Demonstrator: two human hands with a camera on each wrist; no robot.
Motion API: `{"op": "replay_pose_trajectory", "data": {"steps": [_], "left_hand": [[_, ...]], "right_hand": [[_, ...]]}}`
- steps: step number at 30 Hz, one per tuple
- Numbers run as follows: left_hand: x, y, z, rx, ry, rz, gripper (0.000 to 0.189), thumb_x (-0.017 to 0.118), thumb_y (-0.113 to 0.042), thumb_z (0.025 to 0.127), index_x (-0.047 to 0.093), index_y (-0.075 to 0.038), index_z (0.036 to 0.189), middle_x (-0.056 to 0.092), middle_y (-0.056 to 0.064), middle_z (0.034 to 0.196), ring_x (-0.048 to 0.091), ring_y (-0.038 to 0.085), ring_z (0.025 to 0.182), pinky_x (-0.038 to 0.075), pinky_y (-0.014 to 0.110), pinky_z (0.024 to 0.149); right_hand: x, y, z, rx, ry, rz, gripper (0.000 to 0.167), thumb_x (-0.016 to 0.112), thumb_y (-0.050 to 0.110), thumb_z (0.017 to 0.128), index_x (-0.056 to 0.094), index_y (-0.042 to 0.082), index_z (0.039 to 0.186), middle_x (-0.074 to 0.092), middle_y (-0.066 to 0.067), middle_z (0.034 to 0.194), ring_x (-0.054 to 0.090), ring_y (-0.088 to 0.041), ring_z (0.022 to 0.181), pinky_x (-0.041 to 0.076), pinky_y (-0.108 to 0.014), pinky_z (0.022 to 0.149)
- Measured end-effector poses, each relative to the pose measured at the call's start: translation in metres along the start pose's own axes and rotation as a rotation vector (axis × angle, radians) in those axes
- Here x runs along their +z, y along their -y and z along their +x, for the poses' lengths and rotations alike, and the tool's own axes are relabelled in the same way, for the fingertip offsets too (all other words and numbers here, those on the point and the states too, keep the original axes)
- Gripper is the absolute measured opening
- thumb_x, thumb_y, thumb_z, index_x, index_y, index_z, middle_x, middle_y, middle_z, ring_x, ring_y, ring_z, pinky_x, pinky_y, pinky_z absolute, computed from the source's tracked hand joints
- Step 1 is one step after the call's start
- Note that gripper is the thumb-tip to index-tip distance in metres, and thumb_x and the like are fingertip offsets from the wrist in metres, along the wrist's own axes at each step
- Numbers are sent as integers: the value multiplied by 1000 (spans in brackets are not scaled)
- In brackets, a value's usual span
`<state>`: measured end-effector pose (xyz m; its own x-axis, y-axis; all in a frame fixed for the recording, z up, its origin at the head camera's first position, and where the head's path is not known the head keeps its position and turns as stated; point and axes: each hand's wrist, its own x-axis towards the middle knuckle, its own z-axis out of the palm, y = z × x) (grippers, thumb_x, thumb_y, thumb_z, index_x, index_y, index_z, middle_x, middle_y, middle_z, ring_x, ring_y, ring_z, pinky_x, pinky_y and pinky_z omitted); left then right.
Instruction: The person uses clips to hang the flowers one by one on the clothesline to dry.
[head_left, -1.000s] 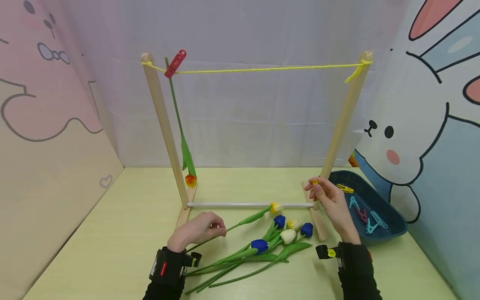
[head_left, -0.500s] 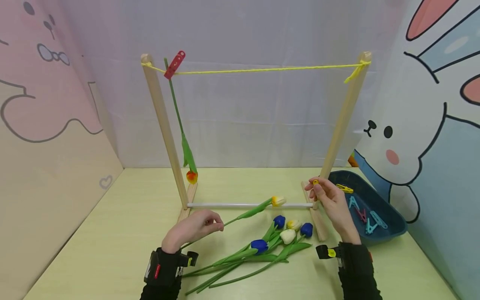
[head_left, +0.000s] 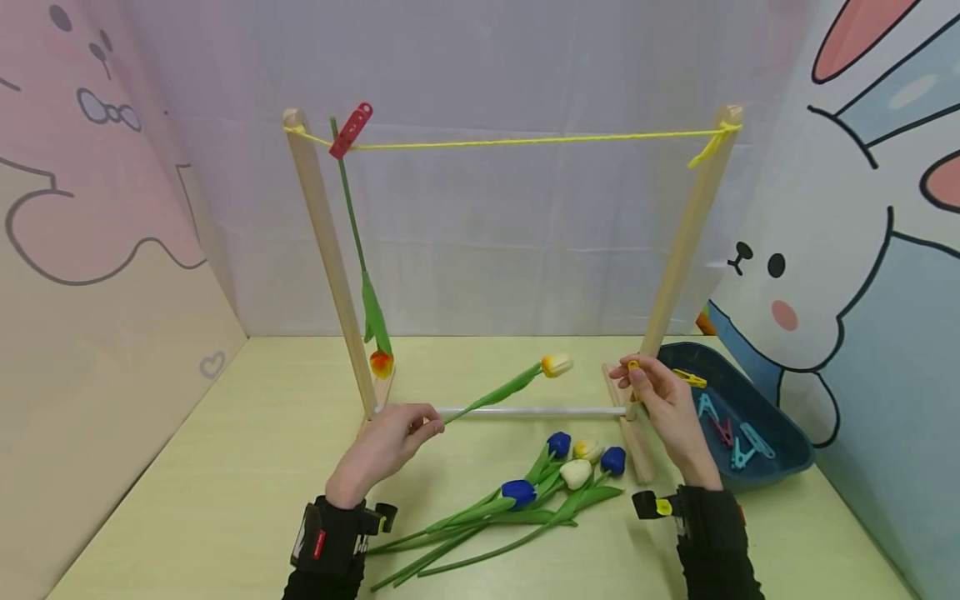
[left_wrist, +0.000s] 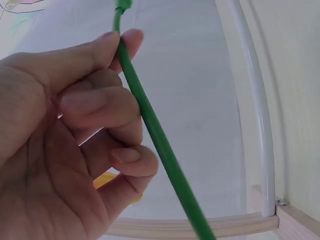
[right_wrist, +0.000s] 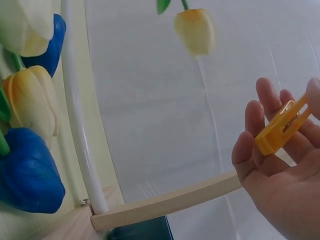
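And up comes the yellow-and-white tulip! A second ago its bloom sat level with the white rod in the head view; half a second ago it had barely edged higher, and now it shows well above that rod. The left hand has risen with it, thumb and forefinger pinching the green stem, the other fingers loosely bent beside it. The flower slants up and to the right, out over the tabletop. Across on the other side, the right hand has hardly budged, waiting near the foot of the right wooden post, a yellow clothespin pinched between thumb and fingers. Just beside it, the dark blue basin holds the same clothespins as before: yellow, light blue and a reddish one. Down below, no change in the heap of tulips, blue, white and yellow-white blooms lying together. And up on the yellow cord, the red clothespin keeps its grip on the orange tulip, dangling bloom-down near the left wooden post, practically where it was.
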<state>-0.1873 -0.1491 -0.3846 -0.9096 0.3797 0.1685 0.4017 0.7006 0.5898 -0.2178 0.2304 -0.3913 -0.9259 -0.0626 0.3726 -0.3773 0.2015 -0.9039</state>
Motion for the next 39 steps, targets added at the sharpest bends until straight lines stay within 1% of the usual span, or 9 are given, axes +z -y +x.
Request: {"op": "replay_pose_trajectory", "data": {"steps": [8,12,18,21,26,30,33,37,39], "left_hand": [[-2,-12,-1,-112,-137,35,9,64,-19,99,70,-12,98,56,-7,61,45,5,46,31,19,44],[-2,-17,0,-131,-289,-37,11,64,-14,99,72,-7,98,65,-1,66,55,10,47,37,20,44],[3,-16,5,-20,-628,-249,9,67,-1,94,73,5,95,75,18,78,73,29,65,59,17,59],[4,-14,7,57,-759,-348,7,69,3,90,74,8,93,76,22,82,76,25,71,60,19,67],[3,-15,10,175,-884,-536,8,71,6,88,73,12,93,73,32,84,76,4,75,61,21,71],[3,-17,12,237,-960,-620,9,70,9,88,72,15,94,70,37,84,76,3,77,61,22,72],[3,-17,12,254,-1033,-634,9,71,9,87,73,14,95,75,27,86,76,6,78,61,23,72],[3,-17,12,281,-1126,-672,12,73,10,86,72,15,96,80,2,89,77,7,78,62,24,74],[2,-17,12,307,-1159,-710,13,72,11,85,70,17,97,80,-1,90,77,9,78,62,24,73]], "right_hand": [[-1,0,0,-10,-11,-10,21,46,18,108,63,18,119,68,18,103,63,-3,93,51,-17,80],[-1,0,0,-18,-9,-1,21,46,17,108,63,17,119,69,18,103,63,-3,93,50,-18,79],[0,-1,0,-23,-9,8,21,47,15,108,64,18,118,69,17,103,64,-4,92,50,-18,76],[0,-1,0,-24,-10,8,21,46,15,108,64,18,119,69,17,103,63,-4,91,49,-18,75],[0,0,0,-24,-10,5,21,46,16,108,63,16,119,69,18,102,64,-5,92,49,-18,76],[0,0,0,-21,-9,-12,21,46,18,108,63,17,119,68,19,102,64,-4,92,50,-18,78],[0,-1,0,-17,-9,-16,21,46,18,108,63,18,119,68,19,102,63,-3,93,50,-18,80],[1,-1,0,-19,-7,-12,21,46,18,108,63,18,119,68,19,103,63,-3,93,50,-16,80],[1,-2,0,-20,-6,-11,21,46,17,108,63,17,119,68,19,103,63,-1,92,50,-16,79]]}}
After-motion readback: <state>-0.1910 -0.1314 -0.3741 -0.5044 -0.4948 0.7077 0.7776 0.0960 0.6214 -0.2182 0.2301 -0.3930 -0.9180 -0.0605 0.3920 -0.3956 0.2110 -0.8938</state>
